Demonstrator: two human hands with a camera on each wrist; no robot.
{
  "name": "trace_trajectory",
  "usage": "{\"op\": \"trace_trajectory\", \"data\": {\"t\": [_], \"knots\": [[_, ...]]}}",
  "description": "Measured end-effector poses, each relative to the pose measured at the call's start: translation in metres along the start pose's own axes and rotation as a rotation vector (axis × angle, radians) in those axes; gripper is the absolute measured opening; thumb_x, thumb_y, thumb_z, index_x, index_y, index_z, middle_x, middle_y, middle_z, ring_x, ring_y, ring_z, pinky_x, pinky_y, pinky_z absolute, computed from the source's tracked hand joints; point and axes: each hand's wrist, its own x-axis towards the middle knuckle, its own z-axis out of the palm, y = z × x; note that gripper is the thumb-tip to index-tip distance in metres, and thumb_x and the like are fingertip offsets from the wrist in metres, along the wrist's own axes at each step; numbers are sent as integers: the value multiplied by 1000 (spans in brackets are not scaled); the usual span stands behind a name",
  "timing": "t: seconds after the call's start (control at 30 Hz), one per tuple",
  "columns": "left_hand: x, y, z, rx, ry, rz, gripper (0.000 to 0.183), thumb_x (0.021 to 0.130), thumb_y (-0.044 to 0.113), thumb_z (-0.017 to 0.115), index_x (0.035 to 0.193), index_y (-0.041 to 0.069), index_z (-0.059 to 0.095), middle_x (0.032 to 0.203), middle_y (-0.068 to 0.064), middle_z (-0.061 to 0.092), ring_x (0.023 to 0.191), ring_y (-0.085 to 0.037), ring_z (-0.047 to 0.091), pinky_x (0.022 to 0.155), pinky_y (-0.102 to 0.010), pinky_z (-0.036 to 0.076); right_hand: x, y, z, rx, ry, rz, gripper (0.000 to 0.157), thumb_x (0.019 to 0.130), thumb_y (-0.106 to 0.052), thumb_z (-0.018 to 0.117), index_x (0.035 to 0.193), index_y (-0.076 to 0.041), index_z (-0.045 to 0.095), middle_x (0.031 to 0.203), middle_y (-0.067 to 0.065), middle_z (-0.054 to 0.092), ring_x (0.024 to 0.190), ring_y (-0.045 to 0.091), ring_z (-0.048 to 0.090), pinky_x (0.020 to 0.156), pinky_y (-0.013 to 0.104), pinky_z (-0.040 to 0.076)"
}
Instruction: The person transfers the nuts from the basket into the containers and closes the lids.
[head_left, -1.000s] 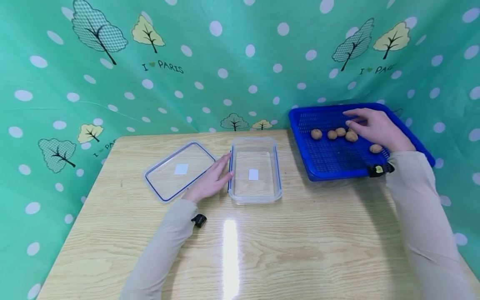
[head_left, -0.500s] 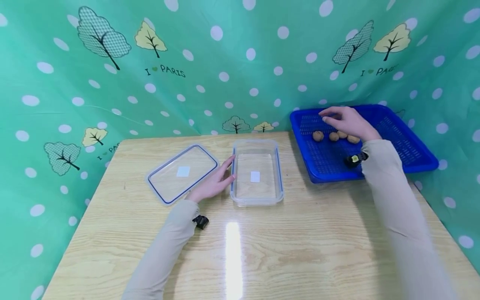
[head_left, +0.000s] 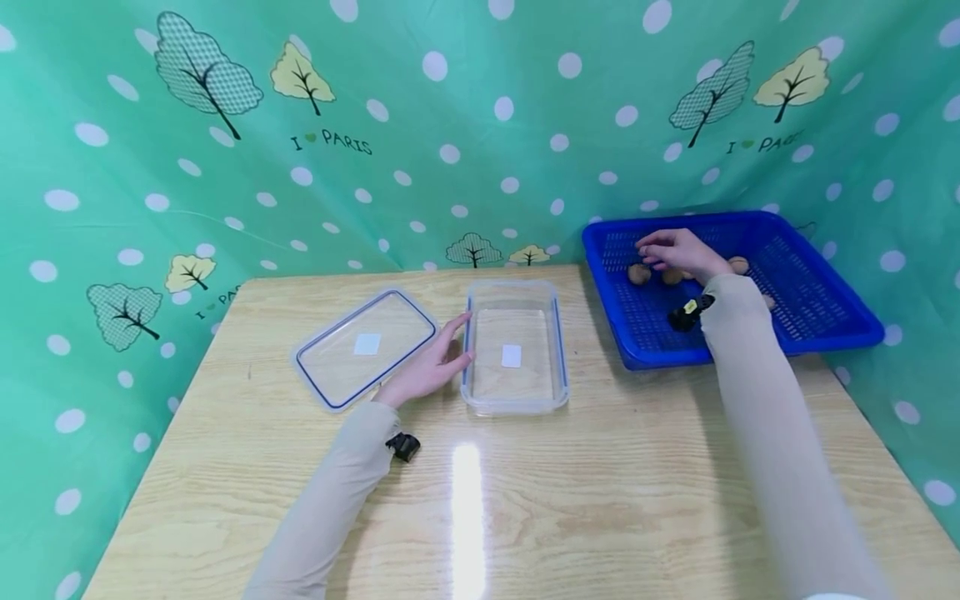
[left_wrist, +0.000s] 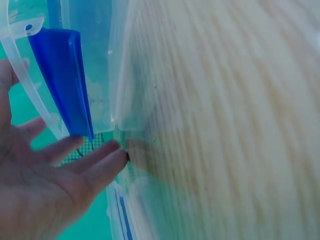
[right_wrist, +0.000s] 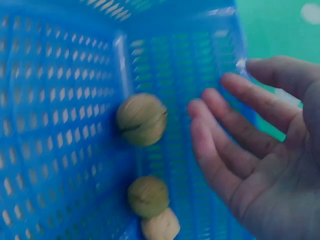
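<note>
My right hand (head_left: 686,252) is over the left part of a blue plastic basket (head_left: 624,343), fingers loosely bent and holding nothing. Below it lie several walnuts. In the right wrist view, the hand's spread fingers (right_wrist: 202,142) are beside one walnut (right_wrist: 142,120), with a gap between; two more walnuts (right_wrist: 149,196) sit further down. My left hand (head_left: 425,371) is at the left side of a clear container (head_left: 517,407), fingers extended and thumb near its rim. The left wrist view shows fingertips (left_wrist: 75,141) right at the lower end of the container's blue side clip (left_wrist: 62,80).
A clear lid with a blue seal (head_left: 360,367) lies flat left of the container, partly behind the left hand. More walnuts (head_left: 738,265) are in the basket by the right wrist. A green patterned curtain (head_left: 405,100) hangs behind the wooden table (head_left: 585,500).
My right hand has moved left across the basket, then lowered toward the walnuts on the left. My left hand stays beside the container.
</note>
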Motion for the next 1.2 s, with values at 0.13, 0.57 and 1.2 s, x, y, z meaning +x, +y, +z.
{"op": "trace_trajectory", "data": {"t": [0.13, 0.57, 1.2], "knots": [[4, 4, 1, -136, 80, -6, 70, 92, 11, 65, 151, 6, 27, 135, -22, 39, 104, -35, 52, 86, -42, 49, 3, 6, 1, -68, -20, 26, 40, 102, -18, 48, 131, 9, 50, 130, 29, 50, 108, 39, 54, 86, 46, 48], [3, 6, 9, -594, 119, -149, 69, 92, 0, 62, 152, 15, 31, 132, -22, 40, 99, -29, 57, 83, -36, 51, 8, 18, 7, -33, -202, 103, 48, 99, -8, 52, 139, 13, 36, 140, 32, 35, 122, 43, 41, 96, 51, 42], [-9, 2, 11, -665, 266, -218, 61, 93, -5, 54, 149, 14, 38, 131, -26, 43, 108, -43, 53, 79, -35, 51, 7, 13, 12, -25, -200, 39, 40, 93, -2, 58, 131, 9, 50, 116, 25, 60, 95, 25, 61, 77, 35, 51]]}}
